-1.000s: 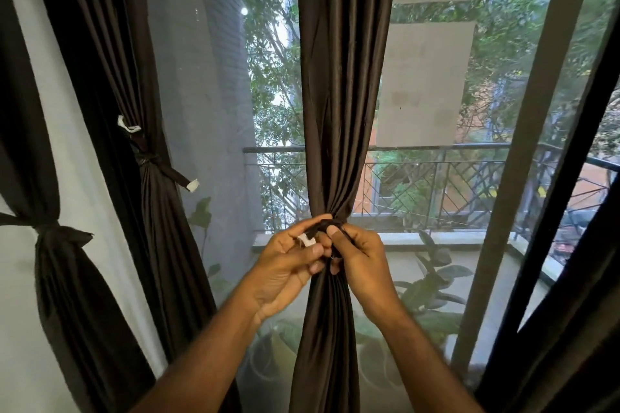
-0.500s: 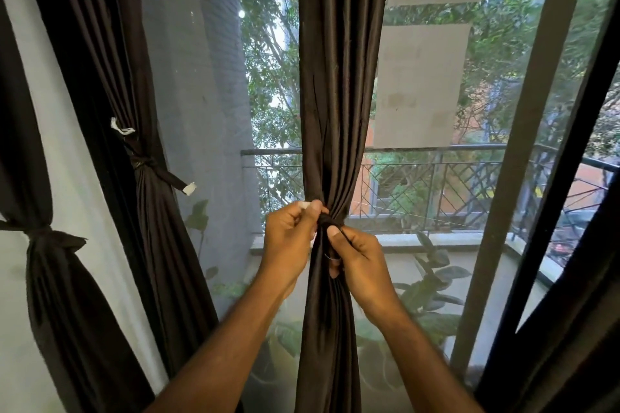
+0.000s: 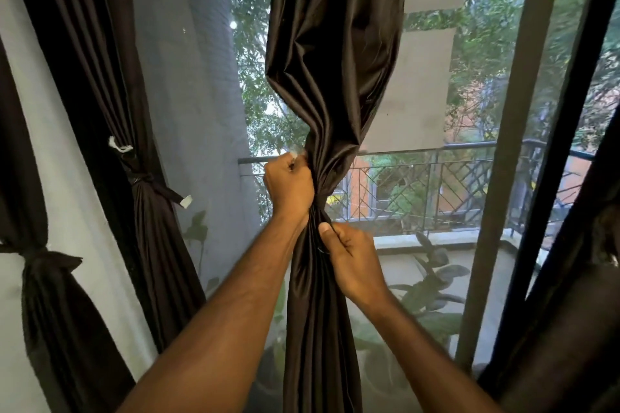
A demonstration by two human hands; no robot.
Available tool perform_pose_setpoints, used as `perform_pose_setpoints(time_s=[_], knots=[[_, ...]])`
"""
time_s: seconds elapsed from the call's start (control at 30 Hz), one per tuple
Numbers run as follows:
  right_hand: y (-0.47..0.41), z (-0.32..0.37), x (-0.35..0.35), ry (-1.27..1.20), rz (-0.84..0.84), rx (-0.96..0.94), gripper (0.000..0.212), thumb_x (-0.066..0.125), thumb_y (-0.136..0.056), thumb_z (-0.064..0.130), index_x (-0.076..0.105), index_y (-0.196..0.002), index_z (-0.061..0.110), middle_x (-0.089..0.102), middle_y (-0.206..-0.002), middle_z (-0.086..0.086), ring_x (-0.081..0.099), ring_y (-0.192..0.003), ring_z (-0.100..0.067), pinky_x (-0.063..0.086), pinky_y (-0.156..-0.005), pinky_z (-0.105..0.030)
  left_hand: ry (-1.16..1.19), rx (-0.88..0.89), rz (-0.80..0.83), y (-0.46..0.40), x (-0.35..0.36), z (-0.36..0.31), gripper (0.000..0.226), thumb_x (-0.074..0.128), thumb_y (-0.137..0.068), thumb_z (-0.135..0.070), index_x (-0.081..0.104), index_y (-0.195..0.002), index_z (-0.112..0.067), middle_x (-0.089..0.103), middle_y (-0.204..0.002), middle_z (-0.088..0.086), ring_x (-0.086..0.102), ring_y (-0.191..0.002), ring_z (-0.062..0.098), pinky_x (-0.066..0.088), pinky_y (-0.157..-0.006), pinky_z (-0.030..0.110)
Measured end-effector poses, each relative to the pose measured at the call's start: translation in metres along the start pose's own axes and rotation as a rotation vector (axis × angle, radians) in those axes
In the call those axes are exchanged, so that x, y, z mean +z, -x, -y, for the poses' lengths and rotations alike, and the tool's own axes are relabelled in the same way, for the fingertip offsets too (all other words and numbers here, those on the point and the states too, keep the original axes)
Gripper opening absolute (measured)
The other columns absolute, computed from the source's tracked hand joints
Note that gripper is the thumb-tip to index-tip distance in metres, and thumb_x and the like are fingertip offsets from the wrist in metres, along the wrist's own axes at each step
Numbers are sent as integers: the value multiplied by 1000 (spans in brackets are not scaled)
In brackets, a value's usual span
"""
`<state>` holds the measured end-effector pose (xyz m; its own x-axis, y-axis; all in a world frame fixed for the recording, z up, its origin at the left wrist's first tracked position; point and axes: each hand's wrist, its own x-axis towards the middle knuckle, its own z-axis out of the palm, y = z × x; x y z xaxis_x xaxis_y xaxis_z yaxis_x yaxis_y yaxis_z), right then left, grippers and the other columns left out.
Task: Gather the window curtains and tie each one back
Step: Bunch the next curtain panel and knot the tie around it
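- The left hand [image 3: 290, 186], fingers curled into a fist, grips the gathered middle curtain [image 3: 330, 77] from its left side, with a scrap of white [image 3: 299, 155] showing at the top of the fist.
- The right hand [image 3: 349, 258], lower and on the curtain's right side, pinches a thin dark tie strap [image 3: 330, 228] between thumb and curled fingers, the thumb pressed against the fabric.
- Between the 2 hands the dark brown curtain narrows to a tight waist; above it the cloth billows out in glossy folds, and below it hangs in straight pleats to the bottom edge of the frame.
- Both bare forearms rise from the lower edge and meet at the curtain in front of the window glass [image 3: 426, 84].
- To the left, a second curtain [image 3: 110, 60] hangs already cinched by a dark tie [image 3: 152, 183] with a white tag at its loose end.
- At the far left, a third curtain [image 3: 50, 312] is knotted at its waist against a pale wall [image 3: 84, 228].
- A dark window frame post [image 3: 510, 144] stands to the right of the hands, with more dark fabric [image 3: 570, 345] in the lower right corner.
- Beyond the glass, a balcony railing [image 3: 436, 184], potted leaves [image 3: 432, 282] and green trees [image 3: 261, 43] fill the background.
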<state>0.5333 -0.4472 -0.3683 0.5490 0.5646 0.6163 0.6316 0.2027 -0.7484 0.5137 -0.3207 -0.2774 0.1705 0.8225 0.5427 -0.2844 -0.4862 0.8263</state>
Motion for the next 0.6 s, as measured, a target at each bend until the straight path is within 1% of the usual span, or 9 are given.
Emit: perform_pose_setpoints(time_s=[0.07,0.13,0.2,0.27,0.33,0.4,0.43,0.5,0.6], knots=[[9,-5,5,22,14,10,52,53,-106,30,29,-60,26,31,-50,9,29,-50,-6,22,-53,-30,-27,-41,-7,0,-2,7,23,53,-72,-16,45,-54,-4,36,-58,0,35,-57,13,29,-53,32],[19,-9,11,59,36,15,51,52,-105,34,30,-60,25,32,-50,8,30,-49,-8,23,-53,-31,-40,-129,-30,7,-7,18,15,48,-65,-12,51,-58,0,40,-60,2,38,-58,14,32,-53,32],[24,-16,13,114,65,6,50,46,-102,46,34,-61,22,33,-51,6,33,-49,-10,25,-54,-34,-40,-162,-18,9,-14,32,18,50,-66,-13,51,-62,5,43,-61,5,41,-59,15,35,-54,32],[25,-23,11,163,87,-19,53,39,-101,56,37,-64,17,37,-53,1,36,-50,-12,29,-55,-38,-29,-151,45,10,-24,39,26,59,-77,-14,52,-66,8,46,-63,4,42,-61,14,36,-57,32],[23,-30,8,216,88,-43,55,38,-101,58,39,-66,15,40,-54,-3,40,-50,-15,34,-54,-41,-28,-93,123,11,-37,36,35,65,-91,-11,53,-59,-2,46,-58,0,40,-57,11,35,-57,26],[20,-34,6,244,67,-49,52,43,-103,54,41,-66,16,41,-53,-1,41,-49,-16,35,-52,-40,-63,9,193,13,-50,30,43,64,-96,-10,50,-56,-14,42,-52,-11,35,-51,4,31,-53,23],[19,-35,6,245,57,-42,50,46,-103,51,40,-65,19,40,-53,1,39,-48,-14,33,-51,-38,-78,54,215,15,-55,30,39,66,-95,-12,53,-59,-12,44,-54,-10,37,-53,5,32,-55,25],[15,-32,3,272,33,-39,47,53,-102,44,37,-62,26,37,-51,5,38,-47,-11,28,-48,-30,-113,120,243,20,-64,33,20,69,-89,-19,60,-77,-6,55,-66,0,49,-63,13,41,-62,31],[2,-26,-6,387,19,-51,44,59,-99,36,36,-63,29,39,-57,10,41,-52,-8,28,-50,-28,-158,179,309,35,-73,40,16,69,-86,-21,55,-93,-16,54,-70,0,51,-64,13,46,-62,30]])
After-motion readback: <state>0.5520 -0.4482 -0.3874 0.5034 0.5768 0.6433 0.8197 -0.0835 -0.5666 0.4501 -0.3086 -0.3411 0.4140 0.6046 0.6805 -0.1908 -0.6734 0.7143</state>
